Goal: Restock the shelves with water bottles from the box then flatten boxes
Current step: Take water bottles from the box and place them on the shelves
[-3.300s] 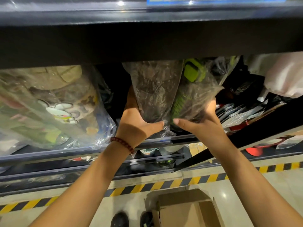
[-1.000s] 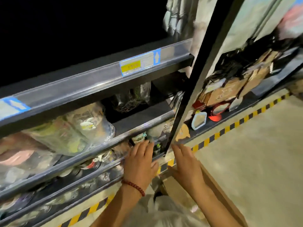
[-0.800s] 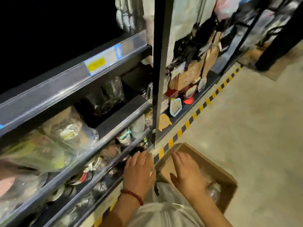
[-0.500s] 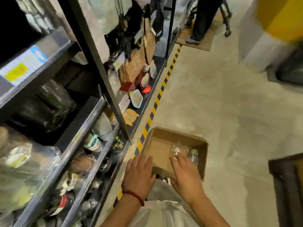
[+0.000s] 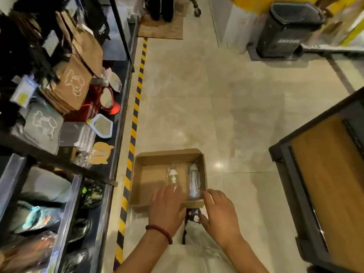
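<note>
Water bottles, two of them (image 5: 172,175) (image 5: 193,180), lie wrapped in the open box (image 5: 145,201) on the floor beside the shelves (image 5: 110,186). Above the box's near edge, the left hand (image 5: 166,208) and right hand (image 5: 220,211) hover with fingers apart, holding nothing, probably to reach the bottles.
</note>
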